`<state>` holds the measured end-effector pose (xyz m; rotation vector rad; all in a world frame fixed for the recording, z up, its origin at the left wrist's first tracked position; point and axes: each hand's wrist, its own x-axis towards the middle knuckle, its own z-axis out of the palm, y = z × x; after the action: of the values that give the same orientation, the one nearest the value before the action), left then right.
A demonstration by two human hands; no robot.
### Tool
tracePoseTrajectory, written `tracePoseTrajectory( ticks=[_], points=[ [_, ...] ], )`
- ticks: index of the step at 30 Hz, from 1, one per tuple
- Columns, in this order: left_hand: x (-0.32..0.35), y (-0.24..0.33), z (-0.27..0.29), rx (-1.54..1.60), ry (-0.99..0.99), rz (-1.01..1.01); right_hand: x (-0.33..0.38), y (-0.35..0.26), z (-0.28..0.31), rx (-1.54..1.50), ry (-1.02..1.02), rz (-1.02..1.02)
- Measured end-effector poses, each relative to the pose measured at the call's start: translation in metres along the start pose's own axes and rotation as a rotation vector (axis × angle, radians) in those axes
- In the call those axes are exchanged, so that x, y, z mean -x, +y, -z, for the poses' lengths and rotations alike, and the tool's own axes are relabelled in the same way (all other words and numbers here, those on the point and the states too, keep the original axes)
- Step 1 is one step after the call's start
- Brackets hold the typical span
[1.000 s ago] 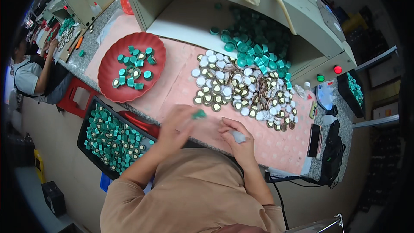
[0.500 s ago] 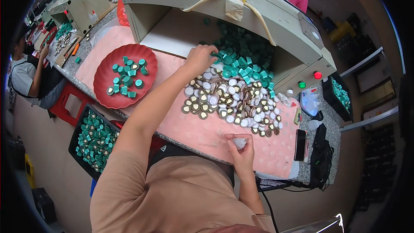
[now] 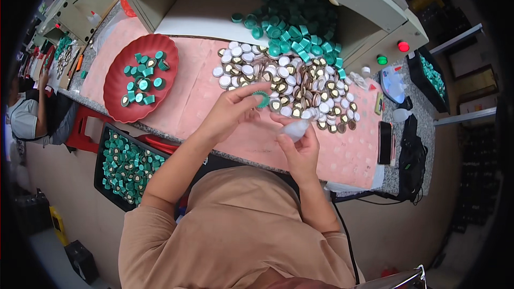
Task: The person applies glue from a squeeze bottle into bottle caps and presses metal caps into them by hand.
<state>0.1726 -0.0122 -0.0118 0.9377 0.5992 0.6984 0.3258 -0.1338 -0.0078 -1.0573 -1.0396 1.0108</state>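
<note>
Between the thumb and fingers of my left hand [image 3: 227,115] is a green ridged cap [image 3: 261,99]. Close by on its right, my right hand [image 3: 302,154] is closed around a small translucent white squeeze bottle [image 3: 294,130]. Both hands are over the pink mat [image 3: 198,77], just in front of a pile of round discs [image 3: 289,77], some white and some gold-centred with dark rims. Behind the discs, many loose green caps [image 3: 292,35] spill out of a grey box-like machine [image 3: 369,37].
A red scalloped plate [image 3: 113,88] on the left bears several green caps. Below it stands a black bin [image 3: 99,174] of caps. A phone [image 3: 385,143], a black bag [image 3: 415,160] and another bin [image 3: 444,104] are at right. Another person [image 3: 32,112] sits far left.
My left hand has come back from the cap pile toward me with a green cap. My right hand has risen toward it with the bottle. The view has shifted.
</note>
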Motion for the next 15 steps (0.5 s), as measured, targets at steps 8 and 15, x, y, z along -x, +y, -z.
tracePoseTrajectory(
  ticks=[8, 15],
  points=[
    [0.041, -0.031, -0.001, 0.493, -0.138, 0.151, 0.013, -0.003, 0.008, -0.057, 0.084, -0.096],
    [0.054, -0.046, 0.003, 0.764, -0.312, 0.146, 0.03, -0.007, 0.021, -0.025, 0.112, -0.02]
  ],
)
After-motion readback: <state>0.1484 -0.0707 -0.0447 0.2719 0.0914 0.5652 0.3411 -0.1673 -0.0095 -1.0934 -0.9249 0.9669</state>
